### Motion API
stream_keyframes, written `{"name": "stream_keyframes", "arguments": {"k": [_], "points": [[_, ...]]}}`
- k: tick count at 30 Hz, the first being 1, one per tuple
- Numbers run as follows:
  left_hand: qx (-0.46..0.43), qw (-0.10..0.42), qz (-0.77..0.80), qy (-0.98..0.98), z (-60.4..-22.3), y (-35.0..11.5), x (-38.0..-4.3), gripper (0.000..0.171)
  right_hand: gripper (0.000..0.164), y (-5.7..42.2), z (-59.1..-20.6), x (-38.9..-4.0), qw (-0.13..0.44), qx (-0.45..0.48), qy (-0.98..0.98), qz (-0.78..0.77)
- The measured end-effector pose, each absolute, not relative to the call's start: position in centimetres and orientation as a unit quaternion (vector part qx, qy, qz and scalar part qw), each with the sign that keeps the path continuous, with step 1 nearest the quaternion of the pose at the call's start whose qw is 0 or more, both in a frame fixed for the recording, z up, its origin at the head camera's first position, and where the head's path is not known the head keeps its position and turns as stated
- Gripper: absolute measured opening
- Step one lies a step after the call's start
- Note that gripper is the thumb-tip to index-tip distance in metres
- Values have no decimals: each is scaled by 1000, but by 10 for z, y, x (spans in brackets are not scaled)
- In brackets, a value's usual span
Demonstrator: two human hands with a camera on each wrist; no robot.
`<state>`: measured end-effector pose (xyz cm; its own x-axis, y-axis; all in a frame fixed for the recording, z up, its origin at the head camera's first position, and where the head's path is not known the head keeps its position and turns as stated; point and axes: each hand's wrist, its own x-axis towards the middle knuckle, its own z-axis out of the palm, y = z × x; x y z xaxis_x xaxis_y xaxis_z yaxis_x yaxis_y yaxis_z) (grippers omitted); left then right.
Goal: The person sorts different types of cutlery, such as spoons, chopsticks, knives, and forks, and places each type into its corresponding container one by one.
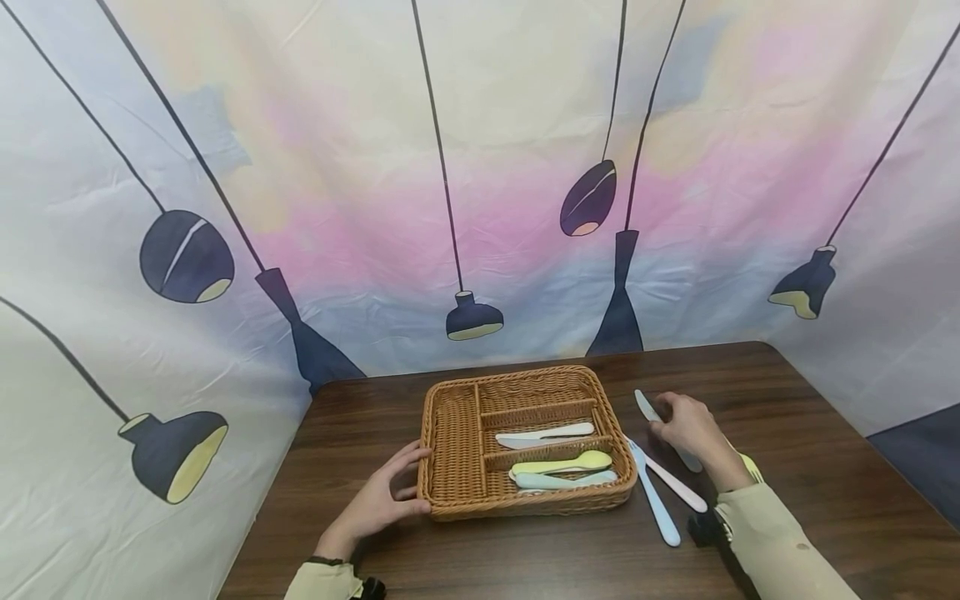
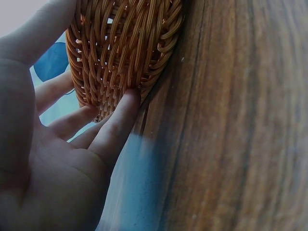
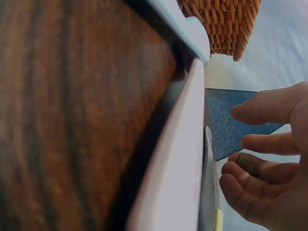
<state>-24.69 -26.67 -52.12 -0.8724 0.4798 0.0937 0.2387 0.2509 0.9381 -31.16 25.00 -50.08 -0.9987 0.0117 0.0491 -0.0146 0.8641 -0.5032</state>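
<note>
Currently, the wicker basket (image 1: 453,433) stands to the right of the left hand (image 1: 378,497), whose extended fingers touch its side without gripping; the right hand (image 1: 693,429), released, fingers loosely bent, is positioned over a pale knife (image 1: 646,405)

- Basket (image 1: 525,505): woven, wicker-looking, ribbed and rough, with a slight sheen.
- Surface (image 1: 360,429): wood-grained, smooth, softly glossy.
- Blue fork (image 1: 657,502) and pale pink handle (image 1: 681,487): smooth, satin, plastic-looking.
- Yellow spoon (image 1: 595,459): smooth, faintly shiny, plastic-looking.
- Grey-blue knife (image 1: 646,405): smooth, plastic-looking.
- Backdrop (image 1: 525,108): matt printed cloth, lightly creased.
- Sleeve (image 1: 780,542): matt cloth.
</note>
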Motion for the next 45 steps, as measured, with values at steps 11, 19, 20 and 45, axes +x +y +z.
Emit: {"name": "stream_keyframes", "arguments": {"k": [11, 19, 20, 45], "points": [[230, 107, 570, 781, -521, -266, -247, 77, 48, 252, -504, -312, 10, -5, -968, 250], [228, 109, 569, 783, -521, -267, -246, 78, 48, 253, -505, -312, -2, -3, -971, 238], [228, 109, 569, 782, -522, -267, -246, 78, 48, 253, -505, -312, -3, -4, -971, 237], [233, 109, 565, 784, -523, -268, -248, 77, 37, 256, -510, -312, -20, 16, -978, 208]]}}
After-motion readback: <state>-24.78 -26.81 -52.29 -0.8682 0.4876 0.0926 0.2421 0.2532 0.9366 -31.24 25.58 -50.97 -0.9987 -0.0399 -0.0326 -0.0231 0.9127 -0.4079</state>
